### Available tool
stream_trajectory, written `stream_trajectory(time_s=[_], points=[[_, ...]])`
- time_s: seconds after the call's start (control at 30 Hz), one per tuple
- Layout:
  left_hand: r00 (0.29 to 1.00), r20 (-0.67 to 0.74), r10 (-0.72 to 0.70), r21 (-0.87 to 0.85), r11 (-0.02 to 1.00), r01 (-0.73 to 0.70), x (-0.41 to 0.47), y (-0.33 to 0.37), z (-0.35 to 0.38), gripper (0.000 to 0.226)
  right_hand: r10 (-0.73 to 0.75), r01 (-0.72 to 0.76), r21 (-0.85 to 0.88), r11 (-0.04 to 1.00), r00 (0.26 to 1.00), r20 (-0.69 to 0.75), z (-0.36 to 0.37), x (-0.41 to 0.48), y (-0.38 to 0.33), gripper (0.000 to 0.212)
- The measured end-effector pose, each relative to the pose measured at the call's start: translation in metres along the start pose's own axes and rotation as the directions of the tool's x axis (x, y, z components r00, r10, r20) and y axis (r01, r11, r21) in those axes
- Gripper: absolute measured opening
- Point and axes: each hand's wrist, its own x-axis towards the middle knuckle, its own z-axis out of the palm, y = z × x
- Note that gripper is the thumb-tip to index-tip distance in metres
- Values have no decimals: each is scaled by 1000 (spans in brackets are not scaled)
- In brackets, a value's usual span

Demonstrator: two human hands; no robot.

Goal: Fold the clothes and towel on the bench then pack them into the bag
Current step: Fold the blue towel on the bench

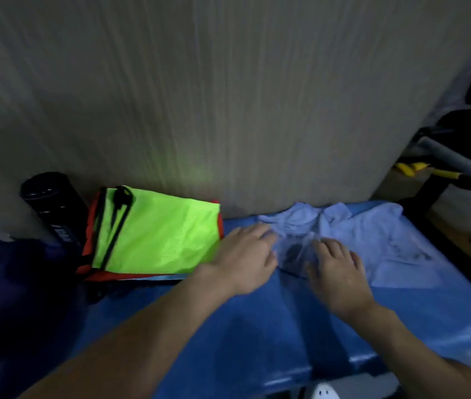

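Bench (257, 326), blue top.

Pale blue garment (378, 240): crumpled, unfolded, on the bench's far right part, against the wall.

Left hand (245, 254): flat, fingers straight, tips touching the garment's left edge; grips nothing.

Right hand (337, 269): fingers spread, pressing down on the garment's near edge; blurred, no curl seen.

Bag (156, 234): neon green with red trim, lying flat at the bench's far left.

Black cylinder (53, 205): upright, beyond the bench's left end.
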Motion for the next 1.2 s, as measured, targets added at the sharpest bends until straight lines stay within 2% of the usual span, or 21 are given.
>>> stream_trajectory(time_s=[0.07, 0.13, 0.23, 0.37, 0.43, 0.5, 0.53, 0.6, 0.63, 0.7, 0.77, 0.8, 0.9, 0.97, 1.07, 1.2], points=[[986, 161, -32, -62, 997, 43, 5, 19, 28, 45, -1, 1, 12, 1000, 999, 49, 1, -16, 25, 39], [961, 270, -60, -40, 996, 74, 4, 33, 47, 44, -34, 31, 27, 999, 991, 128, 0, -29, 42, 47], [956, 286, -60, 60, 997, 44, -1, 45, 54, 56, -86, 83, 27, 996, 988, 128, -2, -46, 62, 45], [954, 296, -39, 146, 989, -5, -20, 60, 42, 58, -123, 107, 143, 984, 987, 102, -12, -60, 73, 36], [964, 265, 5, 58, 998, -21, -34, 67, 42, 52, -87, 63, 191, 980, 988, 124, -19, -64, 72, 35], [985, 175, -4, -216, 976, 42, -47, 72, 40, 40, -40, 13, 187, 982, 989, 144, -20, -68, 72, 46], [996, 86, -39, -321, 945, 65, -53, 71, 41, 36, -10, -19, 162, 987, 985, 174, -21, -69, 72, 48], [984, -106, -143, -360, 928, 96, -62, 59, 48, 37, 38, -60, 103, 993, 978, 206, -20, -73, 69, 36], [968, -137, -210, -364, 919, 148, -66, 51, 52, 39, 52, -70, 80, 994, 977, 205, -20, -76, 68, 27], [936, -50, -349, -416, 859, 298, -72, 41, 57, 42, 65, -79, 77, 994, 984, 168, -19, -82, 66, 9], [917, 52, -396, -442, 814, 377, -75, 36, 64, 46, 99, -113, 161, 980, 991, 89, -19, -86, 67, 12], [913, 51, -405, -434, 814, 386, -75, 36, 67, 45, 144, -152, 246, 957, 988, 48, -21, -88, 70, 15], [882, -17, -471, -525, 755, 393, -73, 33, 68, 25, 302, -269, 446, 853, 953, -2, -26, -90, 78, 19], [863, -19, -505, -603, 695, 393, -71, 34, 64, 10, 312, -271, 486, 831, 950, -3, -28, -92, 84, 22], [856, -30, -516, -688, 632, 357, -71, 32, 57, 19, 291, -241, 558, 794, 957, -2, -35, -92, 90, 23], [861, -172, -478, -799, 579, 162, -64, 38, 26, 14, 323, -223, 690, 688, 946, -17, -65, -84, 82, 16]])
